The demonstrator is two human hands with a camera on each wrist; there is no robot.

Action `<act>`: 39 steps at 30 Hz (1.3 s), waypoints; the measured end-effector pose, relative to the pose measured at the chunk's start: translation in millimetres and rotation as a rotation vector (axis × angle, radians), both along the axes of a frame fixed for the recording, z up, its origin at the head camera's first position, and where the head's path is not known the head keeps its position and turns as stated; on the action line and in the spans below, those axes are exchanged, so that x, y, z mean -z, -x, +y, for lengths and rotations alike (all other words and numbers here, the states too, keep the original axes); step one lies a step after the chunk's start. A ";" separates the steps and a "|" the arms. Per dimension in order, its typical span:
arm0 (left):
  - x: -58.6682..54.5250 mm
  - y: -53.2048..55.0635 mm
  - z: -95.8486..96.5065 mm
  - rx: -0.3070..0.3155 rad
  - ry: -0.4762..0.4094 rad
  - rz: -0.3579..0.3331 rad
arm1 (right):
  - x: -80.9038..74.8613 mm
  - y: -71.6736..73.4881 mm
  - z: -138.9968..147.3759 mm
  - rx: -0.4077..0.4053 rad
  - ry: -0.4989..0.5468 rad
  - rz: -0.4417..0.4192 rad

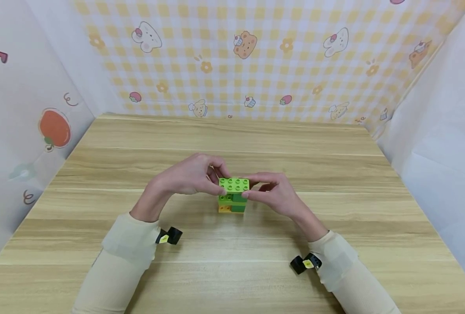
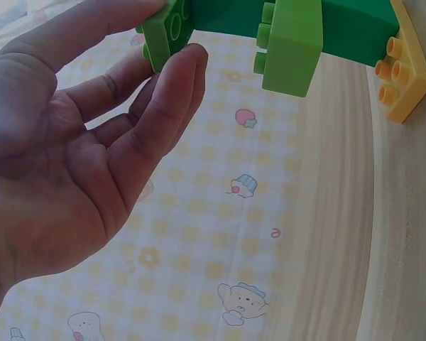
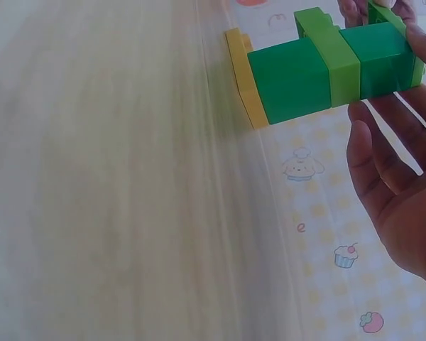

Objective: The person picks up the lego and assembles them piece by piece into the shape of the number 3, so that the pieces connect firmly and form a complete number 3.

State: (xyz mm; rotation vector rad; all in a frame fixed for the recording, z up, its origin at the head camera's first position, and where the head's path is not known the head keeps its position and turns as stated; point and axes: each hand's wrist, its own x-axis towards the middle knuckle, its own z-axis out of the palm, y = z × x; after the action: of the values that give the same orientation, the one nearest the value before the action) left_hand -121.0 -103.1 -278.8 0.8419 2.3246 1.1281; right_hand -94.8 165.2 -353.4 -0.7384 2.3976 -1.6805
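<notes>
A small tower of toy building blocks stands mid-table. Its base is an orange plate (image 2: pixel 414 67) with studs showing at one end. Above that come a dark green block (image 3: pixel 292 79), a light green plate (image 2: pixel 292 57), a second dark green block (image 3: pixel 383 60) and, topmost, a studded light green plate (image 1: pixel 234 186). My left hand (image 1: pixel 191 176) pinches the top plate's left end between thumb and fingers. At its right end my right hand (image 1: pixel 274 192) grips the same plate, thumb on the near side, fingers behind. The fingers' far-side contact is partly hidden in the head view.
The wood-grain table (image 1: pixel 232 266) extends around the tower. Behind it hangs a yellow checked cloth (image 1: pixel 232 65) with cartoon prints, and pale sheets flank both sides. Small black devices (image 1: pixel 174 235) are strapped at the cuffs of both sleeves.
</notes>
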 end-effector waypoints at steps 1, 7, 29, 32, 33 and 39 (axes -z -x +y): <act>0.3 0.3 0.1 0.002 0.001 0.005 | -0.2 -0.3 0.1 0.003 -0.003 0.006; 0.3 0.5 1.1 0.003 0.004 0.010 | -2.0 -1.7 -0.1 0.018 -0.030 0.049; 2.4 1.8 -0.8 0.009 0.011 0.038 | -2.3 -0.8 1.5 -0.039 -0.021 -0.034; 3.9 2.1 -1.4 0.003 0.010 0.041 | 0.7 1.1 2.8 -0.061 -0.043 -0.046; 4.6 2.5 -1.5 0.002 0.010 0.042 | 1.8 1.9 3.1 -0.064 -0.049 -0.052; 9.1 5.5 -3.1 0.019 -0.019 0.041 | 4.1 4.4 3.9 -0.054 -0.045 -0.082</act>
State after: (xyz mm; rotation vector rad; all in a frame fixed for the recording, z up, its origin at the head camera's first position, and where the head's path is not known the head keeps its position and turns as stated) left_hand -126.6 -106.2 -287.9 0.9000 2.3375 1.1374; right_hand -99.2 169.1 -357.5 -0.7059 2.3305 -1.5996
